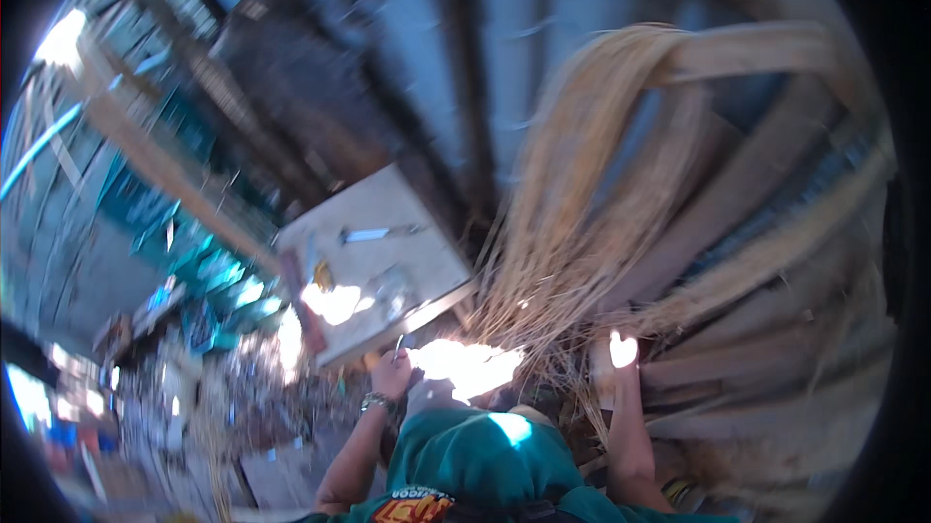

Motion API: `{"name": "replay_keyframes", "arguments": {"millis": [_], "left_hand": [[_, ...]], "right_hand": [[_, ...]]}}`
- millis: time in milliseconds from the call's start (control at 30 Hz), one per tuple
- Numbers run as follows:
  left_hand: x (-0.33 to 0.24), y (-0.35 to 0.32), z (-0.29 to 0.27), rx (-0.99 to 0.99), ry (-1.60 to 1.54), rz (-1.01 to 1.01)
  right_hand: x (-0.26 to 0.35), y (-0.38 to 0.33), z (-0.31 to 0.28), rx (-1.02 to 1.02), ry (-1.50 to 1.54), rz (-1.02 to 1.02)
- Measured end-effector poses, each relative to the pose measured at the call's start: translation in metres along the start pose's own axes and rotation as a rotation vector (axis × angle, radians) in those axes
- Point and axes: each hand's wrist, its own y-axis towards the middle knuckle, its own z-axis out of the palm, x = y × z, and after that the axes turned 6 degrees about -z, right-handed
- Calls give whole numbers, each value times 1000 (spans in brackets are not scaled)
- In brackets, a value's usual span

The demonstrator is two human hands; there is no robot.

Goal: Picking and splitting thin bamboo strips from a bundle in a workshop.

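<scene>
In the upper right of the frame, a long bundle of straw-coloured fibres [567, 164] droops, its loose ends fanning toward the lower centre. The right hand [622, 360] is beside those ends; glare hides whether its fingers grasp any. The left hand [392, 375], by the near edge of the pale bench [422, 208], looks closed around a slim grey thing [400, 342], too blurred to identify. Such strands probably handle best taken few at a time and drawn lengthwise, without crossing.
</scene>
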Motion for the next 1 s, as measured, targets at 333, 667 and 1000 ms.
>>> {"name": "replay_keyframes", "arguments": {"millis": [333, 667, 1000], "left_hand": [[258, -172, -27, -229, -405, -878], [187, -114, -69, -156, -729, -501], [-45, -114, -323, 422, -1337, 1487]], "right_hand": [[361, -142, -66, 677, 1182, -395], [539, -285, -154, 850, 1711, -1179], [612, -316, -123, 410, 1824, -1687]]}}
